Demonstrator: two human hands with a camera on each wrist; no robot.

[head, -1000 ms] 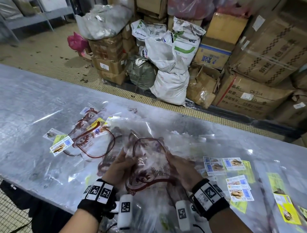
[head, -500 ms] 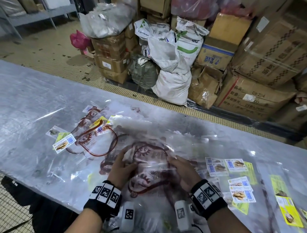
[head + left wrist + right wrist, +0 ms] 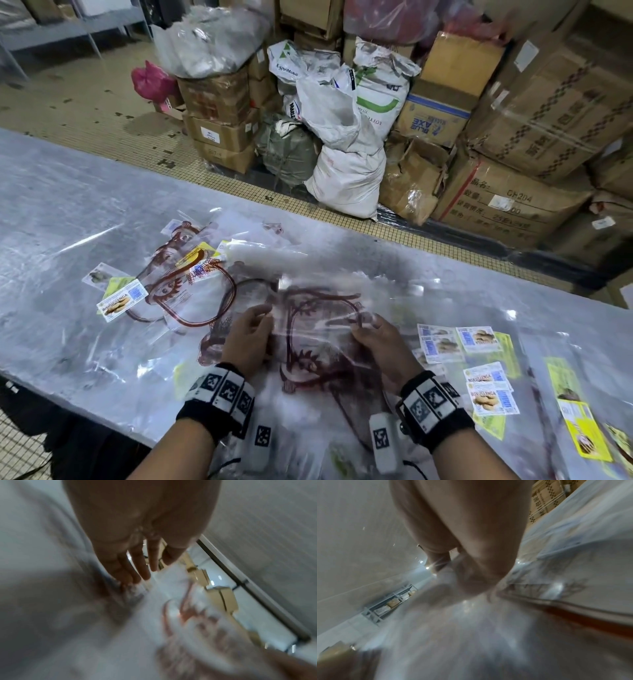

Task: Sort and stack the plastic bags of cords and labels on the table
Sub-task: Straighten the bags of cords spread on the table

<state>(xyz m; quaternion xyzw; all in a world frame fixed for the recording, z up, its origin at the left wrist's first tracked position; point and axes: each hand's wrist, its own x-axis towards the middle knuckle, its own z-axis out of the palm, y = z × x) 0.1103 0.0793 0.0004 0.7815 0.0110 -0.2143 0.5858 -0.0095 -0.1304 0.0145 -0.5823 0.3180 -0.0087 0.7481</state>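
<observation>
A clear plastic bag [image 3: 322, 329] holding a dark red cord lies low over the table [image 3: 68, 205] in front of me. My left hand [image 3: 251, 327] pinches its left edge and my right hand [image 3: 375, 337] grips its right edge. The left wrist view is blurred; it shows my left hand [image 3: 145, 566] with fingers stretched along the bag [image 3: 171, 588]. In the right wrist view my right hand [image 3: 471, 577] curls down onto the plastic. More bags of red cord [image 3: 191, 291] overlap to the left, with a printed label [image 3: 121, 301] beside them.
Loose white and blue labels [image 3: 476, 339] and yellow labels [image 3: 582, 428] lie to the right of my hands. Beyond the table's far edge stand cardboard boxes [image 3: 507, 198] and white sacks [image 3: 346, 178] on the floor.
Both hands have brought the held bag down from an upright tilt to nearly flat over the pile. Their hold on its edges stays the same.
</observation>
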